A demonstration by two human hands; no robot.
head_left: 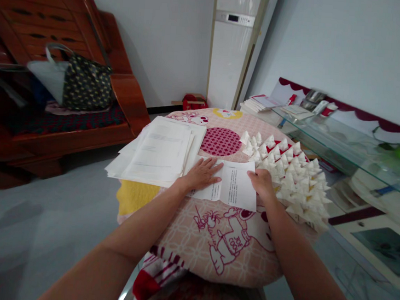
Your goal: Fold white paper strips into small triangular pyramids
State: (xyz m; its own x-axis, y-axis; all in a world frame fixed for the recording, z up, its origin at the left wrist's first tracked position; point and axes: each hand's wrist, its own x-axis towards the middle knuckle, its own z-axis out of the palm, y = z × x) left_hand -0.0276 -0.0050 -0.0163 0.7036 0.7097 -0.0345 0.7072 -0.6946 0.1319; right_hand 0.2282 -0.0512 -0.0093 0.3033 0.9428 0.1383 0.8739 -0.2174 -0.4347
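A printed sheet of paper (237,190) with crease lines lies flat across the cloth-covered round table (240,259). My left hand (203,174) rests on its left part, palm down, fingers stretched out. At the sheet's right edge, my right hand (262,182) pinches the paper between thumb and fingers. Left of my left hand sits a loose stack of white printed papers (160,151), its edges uneven. Many small folded paper pieces (288,171) with pointed tips stand in rows to the right, close to my right hand.
On the right is a glass-topped stand (346,138) holding cups and papers. A wooden bench (83,134) with a dark patterned bag (87,83) stands at the left. Behind the table rises a tall white air conditioner (229,60). A red object (193,102) lies on the floor.
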